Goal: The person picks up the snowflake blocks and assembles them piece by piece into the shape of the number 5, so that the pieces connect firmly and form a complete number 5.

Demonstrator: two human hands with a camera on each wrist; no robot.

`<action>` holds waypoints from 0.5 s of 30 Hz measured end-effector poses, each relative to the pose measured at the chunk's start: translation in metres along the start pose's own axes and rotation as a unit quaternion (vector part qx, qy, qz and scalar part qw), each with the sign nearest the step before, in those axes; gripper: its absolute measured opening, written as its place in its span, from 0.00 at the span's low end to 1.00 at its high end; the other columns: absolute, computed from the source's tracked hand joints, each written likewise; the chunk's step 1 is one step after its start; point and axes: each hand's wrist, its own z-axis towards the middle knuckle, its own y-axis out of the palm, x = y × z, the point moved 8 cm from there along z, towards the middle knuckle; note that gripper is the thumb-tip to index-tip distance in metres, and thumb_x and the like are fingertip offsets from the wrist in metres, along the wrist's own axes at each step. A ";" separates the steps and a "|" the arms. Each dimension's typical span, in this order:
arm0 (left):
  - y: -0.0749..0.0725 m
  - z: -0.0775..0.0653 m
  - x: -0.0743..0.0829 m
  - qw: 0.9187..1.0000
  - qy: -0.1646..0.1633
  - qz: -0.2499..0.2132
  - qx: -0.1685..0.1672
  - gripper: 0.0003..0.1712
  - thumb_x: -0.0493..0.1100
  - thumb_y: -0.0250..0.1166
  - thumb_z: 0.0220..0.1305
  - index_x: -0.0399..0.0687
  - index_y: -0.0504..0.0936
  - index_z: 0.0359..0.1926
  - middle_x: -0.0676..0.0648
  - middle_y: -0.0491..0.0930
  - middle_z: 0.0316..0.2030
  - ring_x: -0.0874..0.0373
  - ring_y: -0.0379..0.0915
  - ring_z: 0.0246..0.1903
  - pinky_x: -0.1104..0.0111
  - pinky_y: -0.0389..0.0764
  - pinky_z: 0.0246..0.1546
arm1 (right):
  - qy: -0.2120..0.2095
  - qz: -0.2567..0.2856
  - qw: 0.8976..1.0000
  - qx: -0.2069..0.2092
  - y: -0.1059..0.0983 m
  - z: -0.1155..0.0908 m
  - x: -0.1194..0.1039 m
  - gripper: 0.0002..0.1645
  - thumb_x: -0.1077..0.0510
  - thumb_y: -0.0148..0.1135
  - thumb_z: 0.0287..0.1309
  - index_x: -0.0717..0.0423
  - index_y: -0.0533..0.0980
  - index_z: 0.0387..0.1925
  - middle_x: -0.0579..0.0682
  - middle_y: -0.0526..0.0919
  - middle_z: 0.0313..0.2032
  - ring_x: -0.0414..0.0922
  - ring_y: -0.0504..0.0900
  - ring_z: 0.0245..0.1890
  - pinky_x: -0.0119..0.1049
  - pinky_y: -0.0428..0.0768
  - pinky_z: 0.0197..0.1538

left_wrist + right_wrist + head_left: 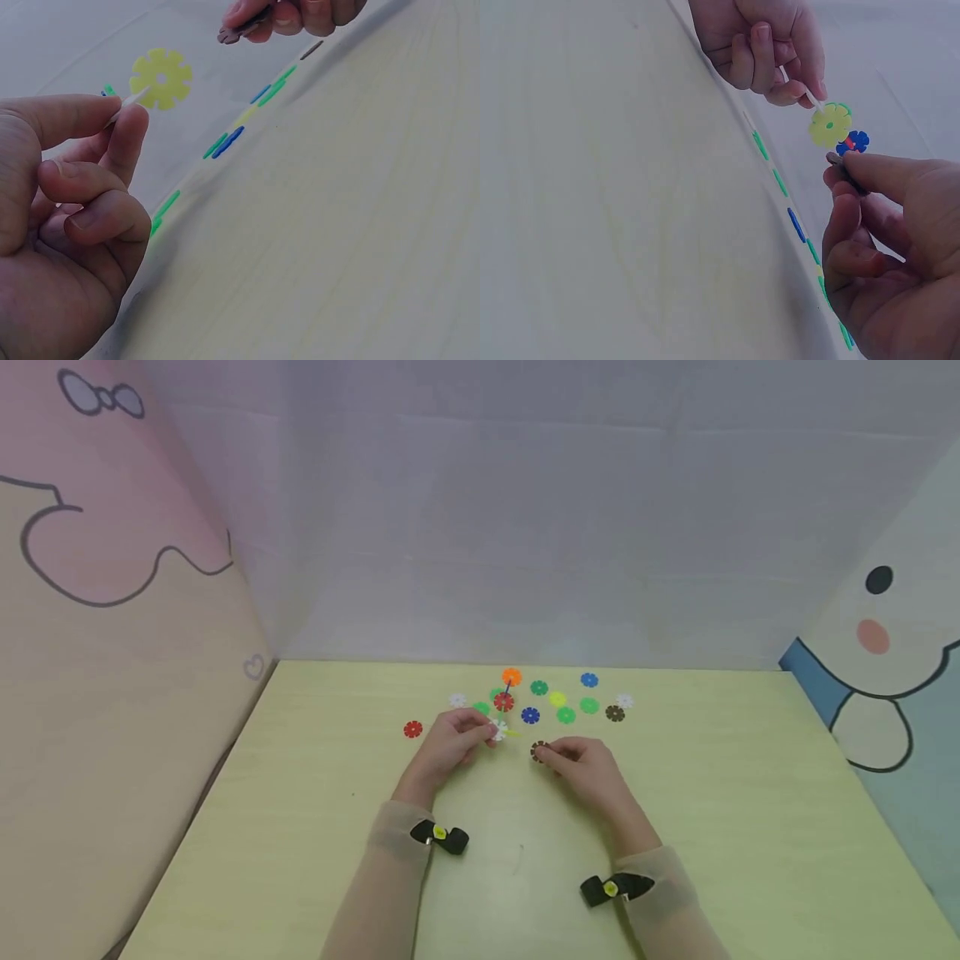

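My left hand (452,742) pinches a white notched plastic disc (498,731) between thumb and fingertips. A yellow disc (161,79), seen edge-on from the head, is slotted onto the white one. Beyond it, in the right wrist view, a green disc (845,109), a blue disc (861,141) and a bit of red appear in line. In the head view a red disc (504,702) and an orange disc (512,677) stand along that line. Just to the right, my right hand (592,772) pinches a brown disc (538,751), apart from the white one; its thumb hides part of it.
Loose discs lie spread behind the hands: red (412,729) at left, dark blue (530,716), yellow (557,699), several green (566,715), brown (615,713), white (625,702) and blue (589,680) at right. A pale curtain (480,543) hangs along the back of the table (300,860).
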 end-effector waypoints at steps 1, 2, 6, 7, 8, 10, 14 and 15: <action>0.002 0.000 0.001 1.000 0.003 0.001 -0.002 0.05 0.39 0.71 0.75 0.42 0.89 0.41 0.45 0.90 0.34 0.61 0.59 0.15 0.72 0.62 0.17 | 0.002 0.007 1.000 0.010 -0.002 0.000 0.001 0.15 0.47 0.73 0.73 0.55 0.90 0.42 0.51 0.87 0.32 0.45 0.79 0.34 0.37 0.76 0.40; 0.004 0.001 0.001 1.000 0.006 0.001 -0.004 0.05 0.39 0.71 0.75 0.42 0.89 0.41 0.45 0.90 0.34 0.61 0.59 0.15 0.72 0.62 0.17 | 0.003 0.013 1.000 0.018 -0.004 0.001 0.001 0.15 0.48 0.73 0.73 0.56 0.90 0.42 0.51 0.88 0.32 0.45 0.79 0.34 0.36 0.77 0.39; 0.011 0.003 0.001 1.000 0.009 -0.006 -0.005 0.05 0.39 0.71 0.75 0.41 0.88 0.42 0.45 0.90 0.34 0.61 0.59 0.15 0.72 0.62 0.17 | 0.003 0.038 0.999 0.023 -0.007 0.006 0.005 0.14 0.51 0.69 0.77 0.59 0.89 0.46 0.53 0.89 0.34 0.46 0.81 0.35 0.34 0.78 0.40; 0.012 0.003 0.001 1.000 0.008 -0.008 -0.004 0.04 0.39 0.72 0.74 0.42 0.88 0.42 0.45 0.90 0.34 0.61 0.60 0.15 0.72 0.62 0.17 | 0.003 0.042 0.999 0.019 -0.007 0.007 0.006 0.15 0.52 0.67 0.78 0.60 0.89 0.48 0.53 0.89 0.34 0.46 0.82 0.35 0.33 0.78 0.40; 0.013 0.003 0.001 1.000 0.009 -0.010 -0.003 0.04 0.39 0.72 0.74 0.42 0.88 0.42 0.45 0.90 0.34 0.61 0.60 0.15 0.72 0.62 0.17 | 0.003 0.052 0.999 0.013 -0.006 0.008 0.007 0.15 0.53 0.66 0.79 0.61 0.88 0.49 0.54 0.89 0.35 0.46 0.82 0.35 0.32 0.78 0.40; 0.015 0.003 0.001 1.000 0.010 -0.013 0.000 0.04 0.39 0.72 0.74 0.41 0.88 0.42 0.45 0.90 0.33 0.61 0.60 0.15 0.73 0.62 0.17 | 0.005 0.068 0.998 0.007 -0.005 0.009 0.009 0.15 0.55 0.64 0.80 0.63 0.88 0.52 0.55 0.90 0.37 0.45 0.83 0.36 0.30 0.78 0.38; 0.016 0.003 0.001 1.000 0.010 -0.014 0.006 0.04 0.39 0.71 0.74 0.42 0.88 0.41 0.45 0.90 0.33 0.62 0.59 0.15 0.73 0.62 0.17 | 0.016 0.109 0.994 0.011 -0.005 0.011 0.010 0.15 0.55 0.66 0.79 0.63 0.87 0.54 0.58 0.91 0.40 0.44 0.84 0.34 0.28 0.78 0.32; 0.016 0.003 0.001 1.000 0.010 -0.014 0.008 0.04 0.39 0.71 0.74 0.42 0.88 0.41 0.45 0.90 0.33 0.62 0.59 0.15 0.73 0.62 0.17 | 0.019 0.117 0.993 0.016 -0.005 0.012 0.010 0.15 0.55 0.67 0.78 0.63 0.87 0.54 0.58 0.91 0.40 0.44 0.85 0.34 0.29 0.78 0.32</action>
